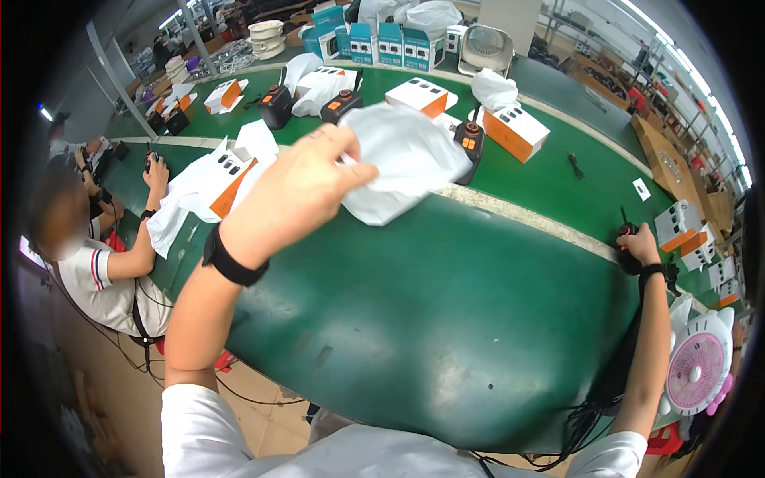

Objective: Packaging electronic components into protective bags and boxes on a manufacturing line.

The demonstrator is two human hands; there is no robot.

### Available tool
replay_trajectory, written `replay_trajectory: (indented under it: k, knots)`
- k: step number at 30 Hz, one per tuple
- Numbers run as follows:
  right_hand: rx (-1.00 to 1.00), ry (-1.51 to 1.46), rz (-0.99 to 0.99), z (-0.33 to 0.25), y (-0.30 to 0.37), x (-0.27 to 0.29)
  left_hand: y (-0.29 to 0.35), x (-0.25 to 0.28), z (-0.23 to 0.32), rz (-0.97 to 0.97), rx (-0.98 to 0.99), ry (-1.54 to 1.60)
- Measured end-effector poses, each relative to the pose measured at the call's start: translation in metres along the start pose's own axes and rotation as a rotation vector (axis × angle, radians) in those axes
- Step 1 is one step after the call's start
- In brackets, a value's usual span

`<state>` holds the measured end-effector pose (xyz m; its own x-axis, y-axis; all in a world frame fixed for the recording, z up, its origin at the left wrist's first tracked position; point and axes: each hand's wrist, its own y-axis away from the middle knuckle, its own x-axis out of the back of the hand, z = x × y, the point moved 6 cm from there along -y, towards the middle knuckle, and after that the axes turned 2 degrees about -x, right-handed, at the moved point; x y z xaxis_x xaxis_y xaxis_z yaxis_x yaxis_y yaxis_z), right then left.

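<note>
My left hand [299, 187] is raised over the middle of the green table, thumb and fingers closed on the edge of a thin white plastic bag [410, 163]. The bag hangs spread out and slightly blurred by motion. Far to the right, my right hand [644, 244] is wrapped round a small black handheld device [626, 229] with a thin antenna pointing up. Just behind the bag stands another black device [472, 143] with orange buttons and an antenna. A white-and-orange box [514, 131] is beside it.
More white-and-orange boxes [418, 95] and black devices [276, 106] line the far side. A co-worker [96, 263] sits at the left near an opened box [227, 183]. Cables [594, 418] and a pink-and-white fan [695, 373] are at the near right; blue boxes [390, 44] stand behind.
</note>
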<state>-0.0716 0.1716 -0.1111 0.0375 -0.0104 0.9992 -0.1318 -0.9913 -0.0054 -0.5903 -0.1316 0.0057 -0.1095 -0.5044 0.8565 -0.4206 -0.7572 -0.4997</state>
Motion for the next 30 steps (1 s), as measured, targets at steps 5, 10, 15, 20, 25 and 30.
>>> replay_trajectory:
  k: [5,10,15,20,25,30]
  knots:
    - [0.114,-2.156,-0.133,-0.023,0.106,0.033,-0.002,0.000,0.031,0.015,-0.100,0.064]
    - [0.164,-2.358,-0.392,-0.128,0.230,0.064,-0.007,-0.009,0.053,0.042,-0.174,0.104]
    - [0.204,-2.408,-0.791,-0.205,0.299,0.082,-0.007,-0.017,0.066,0.093,-0.210,0.106]
    - [0.066,-2.479,-0.852,-0.237,0.350,0.075,0.003,-0.019,0.058,0.104,-0.157,0.044]
    - [0.301,-2.177,-0.497,-0.267,0.351,0.056,0.012,-0.027,0.046,0.061,-0.158,0.177]
    - [0.596,-1.840,0.142,-0.282,0.345,0.059,0.013,-0.017,0.034,0.058,-0.126,0.519]
